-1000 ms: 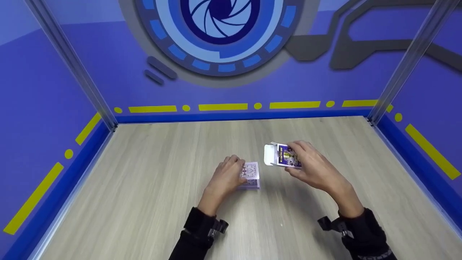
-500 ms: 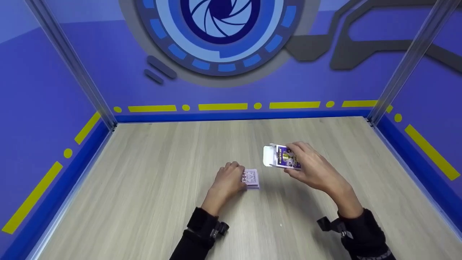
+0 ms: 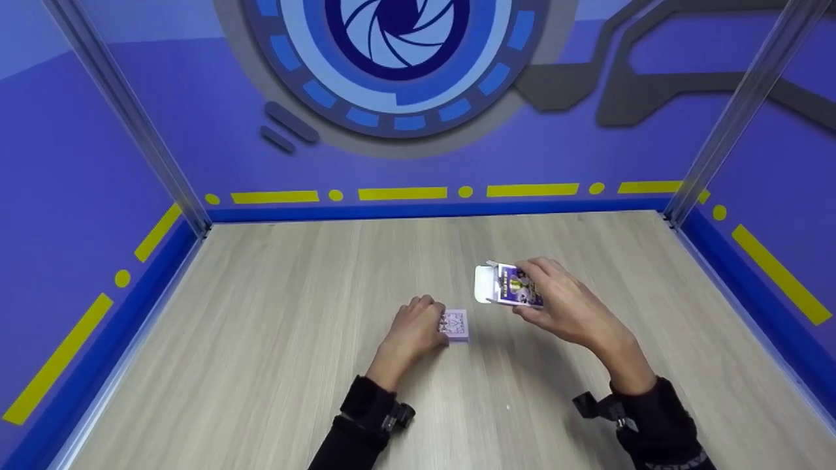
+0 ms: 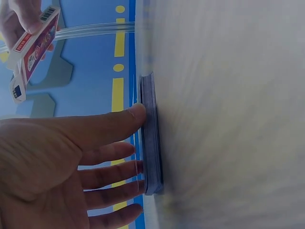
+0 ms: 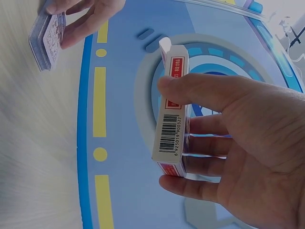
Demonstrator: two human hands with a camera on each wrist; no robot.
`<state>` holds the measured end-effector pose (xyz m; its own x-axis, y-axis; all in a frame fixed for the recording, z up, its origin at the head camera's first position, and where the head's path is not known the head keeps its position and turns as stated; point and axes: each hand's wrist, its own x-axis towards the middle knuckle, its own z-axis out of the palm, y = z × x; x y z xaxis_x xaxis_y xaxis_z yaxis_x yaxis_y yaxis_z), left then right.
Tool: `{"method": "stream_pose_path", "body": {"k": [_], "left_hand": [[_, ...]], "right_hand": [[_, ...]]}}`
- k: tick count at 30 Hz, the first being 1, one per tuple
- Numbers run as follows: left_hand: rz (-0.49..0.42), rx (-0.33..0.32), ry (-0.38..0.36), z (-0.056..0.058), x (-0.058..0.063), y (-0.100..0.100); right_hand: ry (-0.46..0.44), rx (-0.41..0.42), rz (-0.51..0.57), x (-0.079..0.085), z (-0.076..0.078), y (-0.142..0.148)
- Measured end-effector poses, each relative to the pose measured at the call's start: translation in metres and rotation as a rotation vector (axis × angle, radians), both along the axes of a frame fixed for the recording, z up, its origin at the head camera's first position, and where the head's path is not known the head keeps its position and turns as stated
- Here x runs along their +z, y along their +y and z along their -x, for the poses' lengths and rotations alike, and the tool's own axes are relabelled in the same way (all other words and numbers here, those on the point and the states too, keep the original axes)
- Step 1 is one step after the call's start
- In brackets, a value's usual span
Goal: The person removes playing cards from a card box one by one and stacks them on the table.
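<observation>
A deck of playing cards (image 3: 455, 324) with ornate patterned backs lies flat on the table. My left hand (image 3: 413, 328) holds it by its left part, thumb on the near edge and fingertips on the far side; the left wrist view shows the thumb against the deck's edge (image 4: 151, 138). To the right and above the table, my right hand (image 3: 567, 297) grips a purple-and-white card box (image 3: 520, 285) between thumb and fingers. The box's white end flap (image 3: 484, 283) hangs open toward the left. In the right wrist view a barcode (image 5: 169, 133) shows on the box's narrow side.
The light wood table (image 3: 294, 326) is enclosed by blue-purple panels with yellow dashes along the bottom. Metal posts (image 3: 140, 117) stand at the back corners. A tiny white speck (image 3: 509, 407) lies on the table between the forearms.
The upper cards, lifted apart from the lower ones a second ago, have come down onto them, and the deck now sits together. My left hand lowered slightly; the right hand barely shifted.
</observation>
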<state>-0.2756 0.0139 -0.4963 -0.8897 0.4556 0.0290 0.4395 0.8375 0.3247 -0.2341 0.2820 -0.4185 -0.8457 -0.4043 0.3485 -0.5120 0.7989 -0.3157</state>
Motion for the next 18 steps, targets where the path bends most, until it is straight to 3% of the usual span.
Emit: {"method": "stream_pose_path", "body": {"k": [18], "left_hand": [[0.001, -0.009, -0.029, 0.0002, -0.0023, -0.0018]], "right_hand": [[0.0, 0.0, -0.012, 0.0, -0.0006, 0.0003]]}}
